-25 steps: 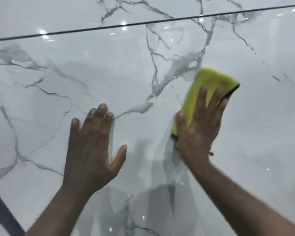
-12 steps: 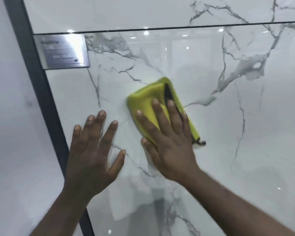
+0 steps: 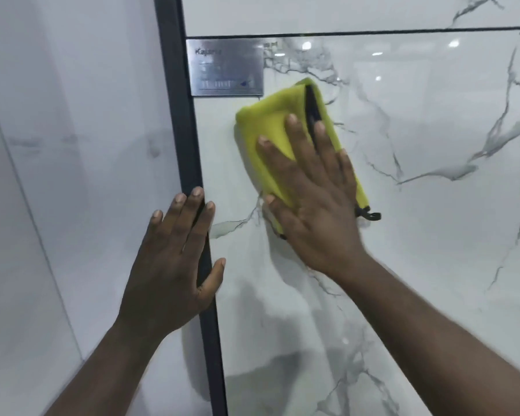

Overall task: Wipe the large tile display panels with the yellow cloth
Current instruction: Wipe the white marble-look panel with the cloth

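A glossy white marble-look tile panel (image 3: 418, 235) with grey veins fills the right of the head view. Flat against it lies the folded yellow cloth (image 3: 270, 121), a black edge and a small black loop showing. My right hand (image 3: 315, 202) presses the cloth onto the panel with straight, spread fingers, close to the panel's left edge. My left hand (image 3: 174, 259) rests flat with straight fingers over the dark frame strip (image 3: 177, 115) that runs down the panel's left side.
A brushed metal label plate (image 3: 225, 67) is fixed at the panel's upper left corner, just above the cloth. A thin dark joint line (image 3: 373, 32) crosses above. Left of the frame stands another pale glossy panel (image 3: 72, 175).
My right hand has swept the cloth leftward across the panel, from its middle to its left edge below the label. The view has followed left; my left hand now lies over the frame strip.
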Tool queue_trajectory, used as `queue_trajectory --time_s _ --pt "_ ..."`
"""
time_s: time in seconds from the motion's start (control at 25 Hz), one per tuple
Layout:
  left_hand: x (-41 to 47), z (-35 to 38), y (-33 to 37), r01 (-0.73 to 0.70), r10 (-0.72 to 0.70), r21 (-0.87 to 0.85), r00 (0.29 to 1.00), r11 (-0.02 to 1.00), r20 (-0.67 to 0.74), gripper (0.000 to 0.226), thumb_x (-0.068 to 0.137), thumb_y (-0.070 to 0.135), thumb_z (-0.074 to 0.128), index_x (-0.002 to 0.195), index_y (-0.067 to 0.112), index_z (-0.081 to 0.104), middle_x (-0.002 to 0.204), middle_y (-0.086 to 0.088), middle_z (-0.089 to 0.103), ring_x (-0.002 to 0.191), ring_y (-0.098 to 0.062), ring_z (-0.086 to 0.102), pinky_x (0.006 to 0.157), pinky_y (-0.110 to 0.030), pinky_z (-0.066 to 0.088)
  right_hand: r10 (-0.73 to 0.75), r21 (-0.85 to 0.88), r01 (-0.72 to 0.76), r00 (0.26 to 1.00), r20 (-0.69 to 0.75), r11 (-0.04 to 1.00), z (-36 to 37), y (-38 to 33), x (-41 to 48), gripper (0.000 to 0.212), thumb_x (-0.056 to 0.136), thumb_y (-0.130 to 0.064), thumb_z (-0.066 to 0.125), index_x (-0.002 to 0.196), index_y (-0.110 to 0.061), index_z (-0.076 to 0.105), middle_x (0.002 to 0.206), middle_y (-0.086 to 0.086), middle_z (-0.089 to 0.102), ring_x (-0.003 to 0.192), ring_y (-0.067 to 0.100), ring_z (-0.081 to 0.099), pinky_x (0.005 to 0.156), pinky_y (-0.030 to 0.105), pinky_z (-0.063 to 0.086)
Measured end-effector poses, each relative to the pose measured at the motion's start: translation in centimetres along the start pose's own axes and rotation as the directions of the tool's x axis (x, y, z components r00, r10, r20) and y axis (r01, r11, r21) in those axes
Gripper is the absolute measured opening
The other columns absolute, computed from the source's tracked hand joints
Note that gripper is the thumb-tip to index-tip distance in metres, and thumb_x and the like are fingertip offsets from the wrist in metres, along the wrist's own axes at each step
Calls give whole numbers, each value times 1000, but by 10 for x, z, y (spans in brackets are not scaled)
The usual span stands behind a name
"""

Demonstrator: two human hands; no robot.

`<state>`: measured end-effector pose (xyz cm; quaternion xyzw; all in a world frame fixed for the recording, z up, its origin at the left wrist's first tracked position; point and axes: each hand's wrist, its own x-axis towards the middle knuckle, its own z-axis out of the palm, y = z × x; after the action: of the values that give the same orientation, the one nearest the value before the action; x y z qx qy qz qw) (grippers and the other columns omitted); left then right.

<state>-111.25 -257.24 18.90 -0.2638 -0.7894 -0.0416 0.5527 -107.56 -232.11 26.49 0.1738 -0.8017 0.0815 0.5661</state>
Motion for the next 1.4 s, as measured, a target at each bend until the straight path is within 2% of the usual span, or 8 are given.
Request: queue_trajectory --time_s 0.16,0.36,0.52,0.68,0.88,1.08,1.24,1.4 --pt "-15 -5 -8 -11 14 -84 999 996 42 86 94 28 69 169 3 34 180 -11 24 166 -30 27 129 -61 32 620 182 -594 764 -177 784 38 -57 -38 76 102 -40 61 169 -36 24 179 -3 3 166 24 -2 125 65 19" --pt "-21 -15 -18 66 -67 -231 998 971 2 75 93 -2 56 166 3 39 172 -3 38 160 -26 40 131 -52 34 34 44 -36 999 43 998 47 -79 -16 80 99 -31 63 168 -40 24 179 -7 1 165 19 -7 130 58 9" --pt "-32 -13 -17 228 -241 -308 970 924 -4 69 97 -3 52 164 9 40 168 -1 46 157 -22 44 130 -37 35 643 259 -603 758 -110 755 65 -93 -54 77 105 -31 63 169 -34 21 179 -5 -3 166 24 -4 128 62 14" --pt "-28 -11 -9 118 -147 -270 985 956 -89 55 102 2 59 154 4 42 164 -19 47 154 -35 44 131 -37 33 60 80 -63 998 37 995 83 -110 -87 70 105 -28 63 167 -34 30 179 -1 8 166 27 6 127 64 18" --pt "-17 -1 12 19 -23 -71 998 997 -64 68 101 23 67 162 3 42 173 -19 34 160 -40 34 128 -58 33 525 124 -514 848 -79 849 40 -35 -95 75 107 -38 53 170 -32 14 178 -2 -10 166 29 -7 127 65 13" --pt "0 26 46 -60 63 66 997 996 -49 77 104 35 61 168 1 35 177 -18 28 165 -37 26 133 -59 23 -57 -72 62 996 70 995 7 23 -91 66 108 -35 57 167 -33 29 178 2 8 166 28 6 128 60 19" --pt "16 41 69 -119 127 92 989 989 -80 77 107 41 59 169 3 33 178 -18 26 165 -38 23 134 -59 21 552 118 -540 819 -155 833 -16 72 -108 75 106 -38 54 170 -26 16 178 3 -7 165 27 -9 131 50 7" --pt "43 57 110 -128 129 19 987 992 -95 82 104 45 63 168 1 34 178 -18 26 166 -38 22 132 -66 20 103 -79 -96 991 85 992 -41 107 -128 72 107 -36 56 169 -28 21 179 6 1 166 32 -1 129 62 14"
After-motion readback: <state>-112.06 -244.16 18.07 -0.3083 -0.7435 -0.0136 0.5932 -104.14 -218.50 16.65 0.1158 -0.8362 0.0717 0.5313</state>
